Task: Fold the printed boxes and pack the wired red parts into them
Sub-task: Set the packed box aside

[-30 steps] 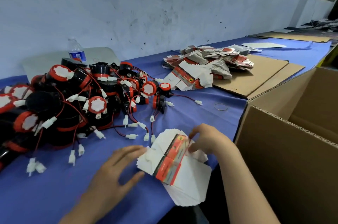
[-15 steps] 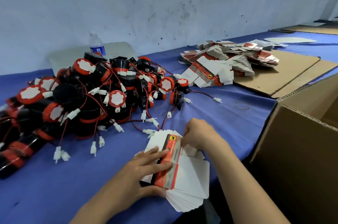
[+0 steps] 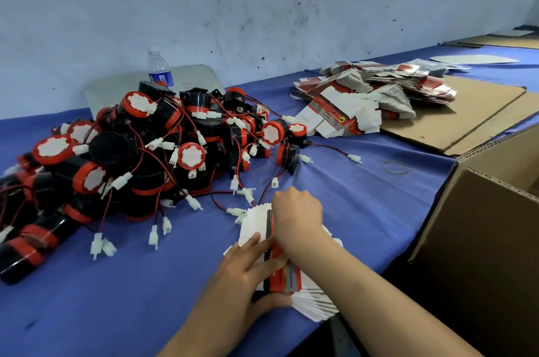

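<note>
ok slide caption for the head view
Left hand and right hand on a fanned stack of flat printed boxes, wired red parts heaped alongside

Flat printed boxes [image 3: 313,305] lie fanned in a near stack — wired red parts [image 3: 151,152] heaped far left.

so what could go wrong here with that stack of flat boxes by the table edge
1. The stack of flat boxes fans out past the near edge of the table; if the left hand or right hand loosens, some may slide off.
2. White wire connectors from the pile of red parts lie right beside the stack's far end and could snag when a box is lifted.
</note>
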### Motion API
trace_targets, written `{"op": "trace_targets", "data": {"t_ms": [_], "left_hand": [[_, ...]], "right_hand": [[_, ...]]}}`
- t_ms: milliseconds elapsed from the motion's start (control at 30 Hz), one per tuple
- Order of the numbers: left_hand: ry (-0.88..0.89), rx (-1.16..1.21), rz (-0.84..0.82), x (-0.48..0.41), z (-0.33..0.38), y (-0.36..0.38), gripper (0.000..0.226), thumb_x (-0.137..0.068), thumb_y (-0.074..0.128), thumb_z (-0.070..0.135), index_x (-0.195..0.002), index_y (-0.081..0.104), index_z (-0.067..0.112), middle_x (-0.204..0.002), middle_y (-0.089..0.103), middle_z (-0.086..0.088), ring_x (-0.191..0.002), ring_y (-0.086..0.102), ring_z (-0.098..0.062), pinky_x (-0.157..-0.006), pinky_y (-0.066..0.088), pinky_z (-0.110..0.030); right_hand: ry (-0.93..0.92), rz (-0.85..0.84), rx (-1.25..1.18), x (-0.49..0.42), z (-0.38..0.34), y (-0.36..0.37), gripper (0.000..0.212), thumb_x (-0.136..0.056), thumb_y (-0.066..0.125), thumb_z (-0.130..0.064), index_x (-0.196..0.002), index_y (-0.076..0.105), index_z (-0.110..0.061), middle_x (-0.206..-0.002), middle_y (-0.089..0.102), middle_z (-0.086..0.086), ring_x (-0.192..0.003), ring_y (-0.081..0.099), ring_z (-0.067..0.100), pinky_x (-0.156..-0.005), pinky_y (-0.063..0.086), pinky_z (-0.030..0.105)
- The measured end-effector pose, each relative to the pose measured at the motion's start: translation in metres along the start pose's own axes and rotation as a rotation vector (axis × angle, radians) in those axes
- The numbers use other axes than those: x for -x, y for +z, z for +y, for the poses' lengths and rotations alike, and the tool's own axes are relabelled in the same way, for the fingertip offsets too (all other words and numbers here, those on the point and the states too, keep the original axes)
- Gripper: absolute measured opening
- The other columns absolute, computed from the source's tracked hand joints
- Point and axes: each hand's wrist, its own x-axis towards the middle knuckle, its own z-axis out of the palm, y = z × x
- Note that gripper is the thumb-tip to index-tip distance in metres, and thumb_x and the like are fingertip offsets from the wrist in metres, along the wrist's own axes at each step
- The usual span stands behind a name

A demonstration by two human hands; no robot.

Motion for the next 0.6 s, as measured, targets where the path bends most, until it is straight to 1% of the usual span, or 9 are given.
{"op": "trace_targets", "data": {"t_ms": [100, 167, 233, 300, 367, 433, 500, 533, 600], "left_hand": [[-0.023, -0.056, -0.003, -0.002, 0.005, 0.001, 0.056, -0.083, 0.046, 0.058, -0.116, 0.071, 0.020, -0.130, 0.061, -0.005, -0.115, 0.060, -0.038, -0.085, 0.051, -0.054], [-0.039, -0.068, -0.029, -0.003, 0.008, 0.000, 0.057, -0.082, 0.045, 0.058, -0.117, 0.070, 0.020, -0.129, 0.062, -0.005, -0.114, 0.061, -0.036, -0.085, 0.051, -0.052], [-0.055, -0.085, -0.025, -0.003, 0.008, -0.002, 0.057, -0.082, 0.045, 0.058, -0.114, 0.072, 0.020, -0.127, 0.063, -0.004, -0.113, 0.062, -0.035, -0.084, 0.052, -0.050], [-0.063, -0.118, -0.036, -0.003, 0.007, -0.004, 0.055, -0.080, 0.045, 0.057, -0.110, 0.074, 0.021, -0.123, 0.066, -0.003, -0.110, 0.064, -0.033, -0.081, 0.053, -0.050], [-0.064, -0.134, -0.074, -0.003, 0.008, -0.005, 0.053, -0.079, 0.047, 0.058, -0.108, 0.074, 0.023, -0.121, 0.067, -0.001, -0.108, 0.066, -0.030, -0.080, 0.054, -0.048], [-0.102, -0.075, -0.141, -0.004, 0.009, -0.007, 0.056, -0.078, 0.044, 0.063, -0.116, 0.069, 0.030, -0.131, 0.060, 0.004, -0.119, 0.059, -0.024, -0.095, 0.047, -0.044], [-0.201, 0.024, -0.181, -0.003, 0.007, -0.008, 0.068, -0.074, 0.025, 0.076, -0.133, 0.043, 0.047, -0.149, 0.029, 0.020, -0.142, 0.026, -0.006, -0.119, 0.010, -0.030], [-0.227, 0.036, -0.190, 0.000, 0.004, -0.009, 0.071, -0.071, 0.016, 0.081, -0.134, 0.029, 0.052, -0.150, 0.016, 0.027, -0.144, 0.010, 0.002, -0.117, -0.006, -0.021], [-0.207, 0.052, -0.153, 0.001, 0.001, -0.010, 0.068, -0.073, 0.014, 0.081, -0.133, 0.028, 0.054, -0.150, 0.018, 0.028, -0.142, 0.012, 0.005, -0.118, -0.004, -0.019]], "right_hand": [[-0.007, 0.031, 0.052, -0.008, 0.003, 0.001, 0.029, -0.084, 0.053, 0.002, -0.064, 0.035, -0.010, -0.066, 0.031, 0.002, -0.087, 0.052, 0.029, -0.082, 0.050, 0.038], [0.010, 0.002, 0.044, -0.012, 0.007, 0.001, 0.024, -0.086, 0.051, -0.001, -0.067, 0.040, -0.010, -0.071, 0.040, 0.001, -0.088, 0.052, 0.029, -0.078, 0.047, 0.035], [0.030, -0.029, 0.000, -0.018, 0.016, 0.000, 0.008, -0.091, 0.049, -0.009, -0.095, 0.056, -0.007, -0.100, 0.051, 0.005, -0.103, 0.052, 0.032, -0.077, 0.038, 0.034], [0.101, -0.075, -0.080, -0.027, 0.036, -0.006, 0.026, -0.096, 0.047, -0.017, -0.120, 0.053, -0.009, -0.123, 0.046, 0.009, -0.111, 0.049, 0.033, -0.078, 0.033, 0.035], [0.175, -0.096, -0.159, -0.032, 0.059, -0.016, 0.016, -0.096, 0.047, -0.020, -0.104, 0.056, -0.009, -0.106, 0.051, 0.007, -0.094, 0.049, 0.031, -0.075, 0.034, 0.032], [0.239, -0.161, -0.185, -0.036, 0.077, -0.021, 0.020, -0.095, 0.047, -0.019, -0.077, 0.046, -0.009, -0.077, 0.044, 0.004, -0.074, 0.046, 0.026, -0.065, 0.037, 0.029], [0.249, -0.233, -0.193, -0.035, 0.083, -0.021, 0.029, -0.095, 0.045, -0.017, -0.067, 0.042, -0.008, -0.064, 0.044, 0.006, -0.055, 0.043, 0.022, -0.052, 0.036, 0.026], [0.253, -0.251, -0.224, -0.034, 0.082, -0.019, 0.031, -0.095, 0.045, -0.015, -0.065, 0.042, -0.007, -0.061, 0.046, 0.008, -0.051, 0.044, 0.021, -0.051, 0.039, 0.025], [0.260, -0.260, -0.301, -0.035, 0.081, -0.014, 0.029, -0.094, 0.044, -0.011, -0.066, 0.045, -0.005, -0.061, 0.052, 0.011, -0.048, 0.049, 0.024, -0.056, 0.046, 0.029]]}}
